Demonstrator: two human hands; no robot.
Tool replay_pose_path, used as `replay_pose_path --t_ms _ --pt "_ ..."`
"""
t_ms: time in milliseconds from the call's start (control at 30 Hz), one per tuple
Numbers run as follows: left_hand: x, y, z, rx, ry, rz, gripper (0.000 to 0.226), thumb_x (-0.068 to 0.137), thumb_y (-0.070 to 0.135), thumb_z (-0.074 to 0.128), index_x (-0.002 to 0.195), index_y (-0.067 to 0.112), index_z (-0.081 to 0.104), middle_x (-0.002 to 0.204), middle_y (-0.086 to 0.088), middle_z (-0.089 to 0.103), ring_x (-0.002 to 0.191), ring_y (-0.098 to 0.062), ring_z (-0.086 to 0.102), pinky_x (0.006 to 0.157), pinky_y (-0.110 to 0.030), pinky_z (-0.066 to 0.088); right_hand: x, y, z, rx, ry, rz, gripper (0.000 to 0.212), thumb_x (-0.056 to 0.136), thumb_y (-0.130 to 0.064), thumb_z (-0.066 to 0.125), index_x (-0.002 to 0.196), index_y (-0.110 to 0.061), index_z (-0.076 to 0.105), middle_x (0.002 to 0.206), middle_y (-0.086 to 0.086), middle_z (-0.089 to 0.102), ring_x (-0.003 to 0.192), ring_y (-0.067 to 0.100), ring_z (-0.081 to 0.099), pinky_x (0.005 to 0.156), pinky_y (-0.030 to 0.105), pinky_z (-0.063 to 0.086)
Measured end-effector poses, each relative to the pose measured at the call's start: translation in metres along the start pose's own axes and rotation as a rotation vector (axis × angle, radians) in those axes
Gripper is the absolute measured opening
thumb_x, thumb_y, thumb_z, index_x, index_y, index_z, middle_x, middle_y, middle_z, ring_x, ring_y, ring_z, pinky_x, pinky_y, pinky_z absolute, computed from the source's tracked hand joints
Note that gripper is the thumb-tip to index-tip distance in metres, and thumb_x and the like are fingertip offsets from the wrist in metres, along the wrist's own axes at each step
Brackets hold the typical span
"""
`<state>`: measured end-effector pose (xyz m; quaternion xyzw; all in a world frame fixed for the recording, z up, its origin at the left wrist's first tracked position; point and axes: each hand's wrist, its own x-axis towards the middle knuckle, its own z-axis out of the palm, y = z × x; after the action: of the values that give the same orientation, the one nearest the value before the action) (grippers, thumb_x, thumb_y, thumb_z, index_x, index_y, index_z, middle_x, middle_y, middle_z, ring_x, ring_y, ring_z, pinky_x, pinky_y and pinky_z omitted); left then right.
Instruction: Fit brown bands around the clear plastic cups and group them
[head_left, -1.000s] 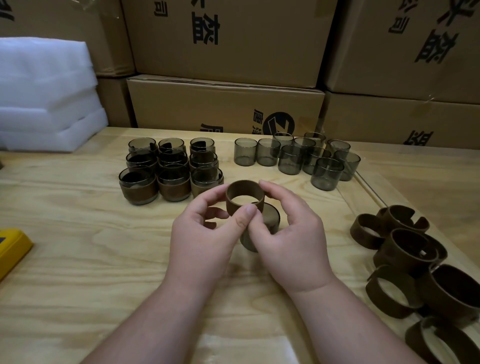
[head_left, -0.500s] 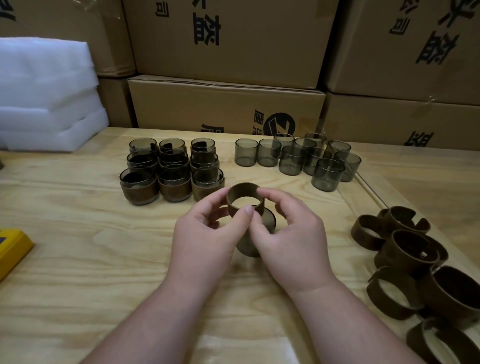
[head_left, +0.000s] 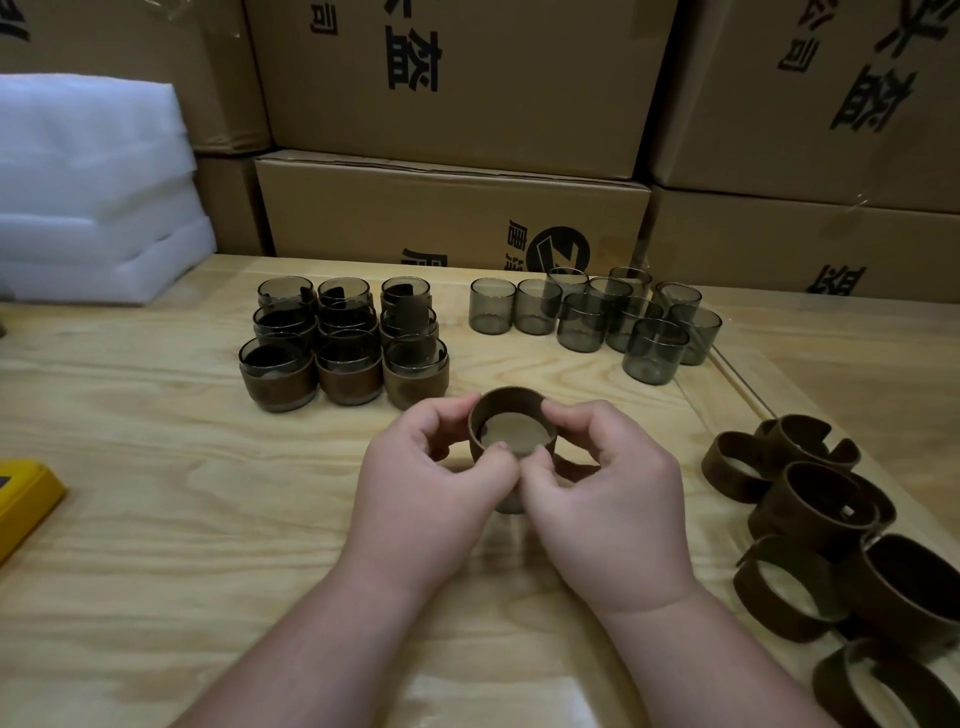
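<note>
A brown band (head_left: 511, 410) sits around the upturned base of a clear smoky cup (head_left: 513, 501) at the table's middle. My left hand (head_left: 431, 493) pinches the band's left side and near rim. My right hand (head_left: 608, 499) pinches its right side and near rim. Most of the cup is hidden behind my fingers. Several banded cups (head_left: 343, 358) stand grouped in rows at the back left. Several bare clear cups (head_left: 597, 317) cluster at the back right. Loose brown bands (head_left: 821, 499) lie piled at the right.
Stacked cardboard boxes (head_left: 447, 218) close off the back of the wooden table (head_left: 156, 519). White foam sheets (head_left: 88, 197) lie at the back left. A yellow object (head_left: 26, 499) sits at the left edge. A raised strip (head_left: 748, 395) runs along the table's right side.
The band has slid down over the cup, which now fills its opening. Both hands have closed in and lowered slightly around it.
</note>
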<state>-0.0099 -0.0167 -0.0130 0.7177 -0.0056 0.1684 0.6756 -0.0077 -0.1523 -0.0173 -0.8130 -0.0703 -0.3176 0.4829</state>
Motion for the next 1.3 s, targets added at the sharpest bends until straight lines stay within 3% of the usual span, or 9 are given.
replay_pose_path --t_ms 167,433,533,667,767,867,1000,1133,1300 --pt "-0.0005 0.0019 -0.0003 0.056 -0.018 -0.01 0.042 0.063 0.028 0.073 0.105 0.034 0.074 0.097 0.026 0.076 0.094 0.011 0.069 0.073 -0.002 0.047 0.0019 0.0029 0.0022 0.099 0.005 0.117 0.035 0.074 -0.006 0.078 0.096 -0.033 0.072 0.101 -0.017 0.075 0.096 -0.006 0.068 0.071 0.002 0.048" --pt "0.0034 0.0012 -0.0056 0.074 -0.047 -0.09 0.051 0.063 0.031 0.067 0.113 0.032 0.076 0.099 0.022 0.078 0.097 0.006 0.071 0.081 -0.013 0.053 0.0072 0.0062 0.0052 0.141 -0.047 0.195 0.033 0.075 -0.008 0.075 0.095 -0.035 0.077 0.091 -0.024 0.074 0.088 -0.013 0.068 0.068 -0.001 0.046" --pt "0.0028 -0.0015 -0.0051 0.085 -0.049 -0.085 0.046 0.071 0.033 0.071 0.117 0.032 0.073 0.099 0.022 0.077 0.095 0.005 0.071 0.078 -0.011 0.052 0.0075 0.0051 0.0031 0.155 -0.076 0.212 0.03 0.079 -0.014 0.075 0.091 -0.042 0.073 0.086 -0.025 0.074 0.087 -0.013 0.067 0.067 0.0 0.046" --pt "0.0018 -0.0057 -0.0029 0.117 -0.039 -0.067 0.044 0.088 0.019 0.077 0.123 0.042 0.064 0.104 0.018 0.074 0.094 0.004 0.07 0.075 -0.009 0.051 0.0089 0.0026 0.0012 0.17 -0.086 0.219 0.025 0.089 -0.027 0.071 0.102 -0.047 0.065 0.088 -0.029 0.072 0.094 -0.015 0.064 0.069 0.002 0.047" --pt "0.0007 -0.0066 -0.0025 0.162 -0.03 -0.055 0.034 0.09 0.021 0.074 0.115 0.043 0.065 0.102 0.021 0.074 0.093 0.004 0.07 0.074 -0.011 0.051 0.0097 0.0037 0.0026 0.151 -0.101 0.229 0.021 0.092 -0.025 0.07 0.09 -0.045 0.066 0.091 -0.032 0.07 0.092 -0.014 0.064 0.068 0.002 0.046" --pt "-0.0005 -0.0054 -0.0019 0.163 0.007 -0.05 0.025 0.089 0.03 0.07 0.109 0.044 0.067 0.099 0.028 0.073 0.09 0.007 0.069 0.07 -0.007 0.049 0.0092 0.0067 0.0037 0.145 -0.084 0.233 0.013 0.095 -0.027 0.067 0.086 -0.03 0.075 0.084 -0.023 0.073 0.085 -0.005 0.067 0.065 0.007 0.047" --pt "-0.0023 -0.0049 0.0009 0.167 0.013 -0.068 0.029 0.091 0.032 0.065 0.117 0.043 0.066 0.106 0.023 0.075 0.099 0.007 0.068 0.085 -0.018 0.05 0.009 0.0081 0.0055 0.118 -0.065 0.259 0.023 0.096 -0.025 0.063 0.076 -0.022 0.073 0.078 -0.021 0.072 0.078 -0.001 0.066 0.061 0.016 0.05" --pt "-0.0046 -0.0042 -0.0011 0.235 0.027 -0.055 0.025 0.102 0.029 0.052 0.114 0.047 0.065 0.095 0.032 0.07 0.093 0.014 0.062 0.071 -0.004 0.042 0.0084 0.0084 0.0064 0.116 -0.062 0.286 0.027 0.098 -0.026 0.061 0.074 -0.022 0.072 0.071 -0.013 0.071 0.07 0.007 0.065 0.059 0.025 0.051" --pt "-0.0032 -0.0047 -0.0009 0.314 0.052 -0.085 0.028 0.101 0.035 0.046 0.116 0.044 0.068 0.095 0.03 0.071 0.095 0.009 0.062 0.077 -0.02 0.046 0.0088 0.0095 0.0084 0.114 -0.071 0.334 0.029 0.098 -0.026 0.061 0.07 -0.02 0.07 0.067 -0.002 0.069 0.065 0.014 0.061 0.06 0.031 0.05"
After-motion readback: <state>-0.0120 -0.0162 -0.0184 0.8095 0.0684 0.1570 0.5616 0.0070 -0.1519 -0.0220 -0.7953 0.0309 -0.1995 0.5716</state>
